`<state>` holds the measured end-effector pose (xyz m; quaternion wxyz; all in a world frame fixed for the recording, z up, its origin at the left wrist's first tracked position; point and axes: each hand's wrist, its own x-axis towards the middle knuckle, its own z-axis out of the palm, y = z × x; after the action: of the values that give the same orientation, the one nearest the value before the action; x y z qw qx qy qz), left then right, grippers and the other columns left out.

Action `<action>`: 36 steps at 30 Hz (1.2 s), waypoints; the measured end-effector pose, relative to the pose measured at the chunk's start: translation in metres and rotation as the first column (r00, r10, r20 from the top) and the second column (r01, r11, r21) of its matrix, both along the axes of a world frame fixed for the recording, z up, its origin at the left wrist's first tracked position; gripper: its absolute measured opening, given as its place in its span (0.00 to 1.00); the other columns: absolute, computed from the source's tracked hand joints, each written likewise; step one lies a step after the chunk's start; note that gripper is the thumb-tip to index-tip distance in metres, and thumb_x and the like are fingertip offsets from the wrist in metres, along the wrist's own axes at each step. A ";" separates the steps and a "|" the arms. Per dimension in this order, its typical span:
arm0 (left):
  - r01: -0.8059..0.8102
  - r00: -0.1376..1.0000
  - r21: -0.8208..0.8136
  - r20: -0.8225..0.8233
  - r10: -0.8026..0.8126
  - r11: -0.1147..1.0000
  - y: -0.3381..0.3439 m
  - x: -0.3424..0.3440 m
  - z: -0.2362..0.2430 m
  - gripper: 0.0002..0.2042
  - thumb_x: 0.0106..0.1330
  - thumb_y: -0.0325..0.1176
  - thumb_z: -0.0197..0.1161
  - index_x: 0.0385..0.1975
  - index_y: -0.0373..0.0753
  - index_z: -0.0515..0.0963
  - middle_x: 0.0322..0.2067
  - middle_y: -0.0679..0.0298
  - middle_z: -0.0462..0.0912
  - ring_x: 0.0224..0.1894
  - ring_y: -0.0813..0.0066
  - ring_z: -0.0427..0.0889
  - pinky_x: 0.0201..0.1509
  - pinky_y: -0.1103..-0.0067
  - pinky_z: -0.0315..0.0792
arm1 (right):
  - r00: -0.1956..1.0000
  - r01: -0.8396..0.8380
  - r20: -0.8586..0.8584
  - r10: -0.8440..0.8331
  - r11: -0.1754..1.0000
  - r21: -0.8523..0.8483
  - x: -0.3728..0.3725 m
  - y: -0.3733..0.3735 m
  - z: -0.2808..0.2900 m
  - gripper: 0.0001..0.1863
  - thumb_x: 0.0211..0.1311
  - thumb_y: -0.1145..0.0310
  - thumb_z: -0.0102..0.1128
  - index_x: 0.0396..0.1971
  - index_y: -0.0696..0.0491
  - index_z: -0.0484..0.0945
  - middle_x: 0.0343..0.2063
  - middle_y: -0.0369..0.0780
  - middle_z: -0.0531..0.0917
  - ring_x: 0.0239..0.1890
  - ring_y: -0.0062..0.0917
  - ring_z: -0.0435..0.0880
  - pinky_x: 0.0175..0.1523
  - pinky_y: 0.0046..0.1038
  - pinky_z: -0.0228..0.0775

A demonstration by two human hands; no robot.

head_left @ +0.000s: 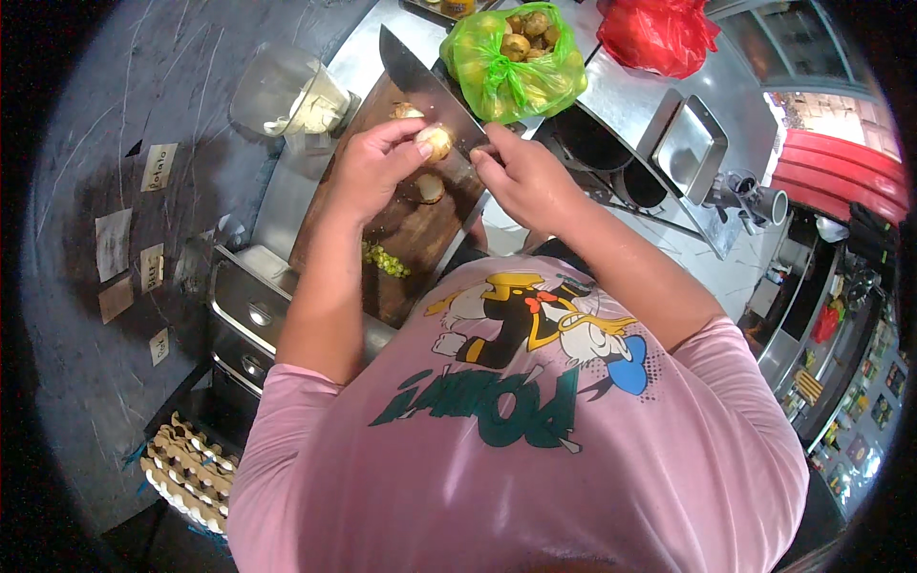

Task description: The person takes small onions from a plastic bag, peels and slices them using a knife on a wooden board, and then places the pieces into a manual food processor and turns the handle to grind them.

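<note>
A small round vegetable (436, 142) with golden-brown skin is pinched in the fingers of my left hand (374, 167), above the cutting board. Whether it is an onion or a potato I cannot tell. My right hand (525, 172) grips a large knife (418, 78), its broad dark blade pointing up and to the left, close beside the vegetable. On the wooden cutting board (330, 215) lie a pale cut piece with a brown rim (429, 188), another brown-and-white piece (406, 111) and a small heap of chopped green bits (384, 260).
A clear container (277, 91) with whitish pieces stands left of the board. Beyond the knife sits a green plastic bag (468, 62) of round brown vegetables. A red bag (659, 38) and a metal tray (690, 148) are at the right; egg trays (186, 468) are stacked lower left.
</note>
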<state>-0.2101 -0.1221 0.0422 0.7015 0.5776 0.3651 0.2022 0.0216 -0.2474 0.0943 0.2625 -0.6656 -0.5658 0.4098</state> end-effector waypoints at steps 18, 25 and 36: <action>-0.042 0.997 -0.028 0.062 0.044 0.999 -0.003 0.003 0.016 0.21 0.73 0.24 0.73 0.65 0.30 0.82 0.57 0.59 0.89 0.58 0.77 0.87 0.65 0.77 0.80 | 0.999 0.033 0.034 -0.041 0.979 0.202 0.005 -0.004 -0.006 0.14 0.79 0.65 0.62 0.47 0.60 0.73 0.40 0.56 0.91 0.43 0.57 0.90 0.46 0.48 0.80; 0.043 0.990 -0.041 0.137 -0.037 0.998 -0.007 -0.001 0.019 0.24 0.73 0.23 0.73 0.68 0.30 0.81 0.58 0.59 0.89 0.58 0.76 0.87 0.66 0.77 0.80 | 0.991 0.100 0.062 -0.122 0.953 0.287 0.011 0.010 -0.005 0.21 0.70 0.60 0.74 0.51 0.59 0.78 0.45 0.51 0.93 0.43 0.44 0.94 0.49 0.39 0.83; 0.101 0.982 -0.109 0.169 -0.082 0.989 -0.013 -0.012 0.026 0.25 0.72 0.25 0.74 0.69 0.30 0.80 0.61 0.56 0.87 0.61 0.70 0.87 0.71 0.71 0.79 | 0.990 -0.001 -0.138 0.034 0.973 0.231 0.007 0.023 0.006 0.24 0.66 0.63 0.78 0.58 0.55 0.82 0.48 0.43 0.94 0.49 0.29 0.91 0.58 0.31 0.81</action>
<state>-0.2218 -0.1353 0.0681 0.7705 0.5331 0.2902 0.1948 0.0286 -0.2241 0.1004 0.3736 -0.5951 -0.5954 0.3896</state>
